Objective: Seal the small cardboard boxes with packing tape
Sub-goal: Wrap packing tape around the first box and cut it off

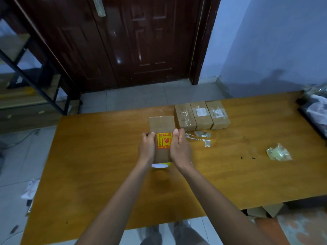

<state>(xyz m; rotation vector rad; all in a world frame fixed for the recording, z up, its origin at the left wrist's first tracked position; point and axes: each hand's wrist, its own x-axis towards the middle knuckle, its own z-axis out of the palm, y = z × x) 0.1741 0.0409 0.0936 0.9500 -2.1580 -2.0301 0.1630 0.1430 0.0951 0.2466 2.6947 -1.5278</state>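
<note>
Left hand and right hand grip the 2 long sides of a cardboard box bearing a yellow-and-red sticker, held above the middle of the wooden counter. Tape roll partly hidden beneath. 3 taped boxes stand side by side, far right. Crumpled tape scraps lie right.

Brown cardboard box w/ yellow-red sticker; orange-brown wood-grain table.
</note>
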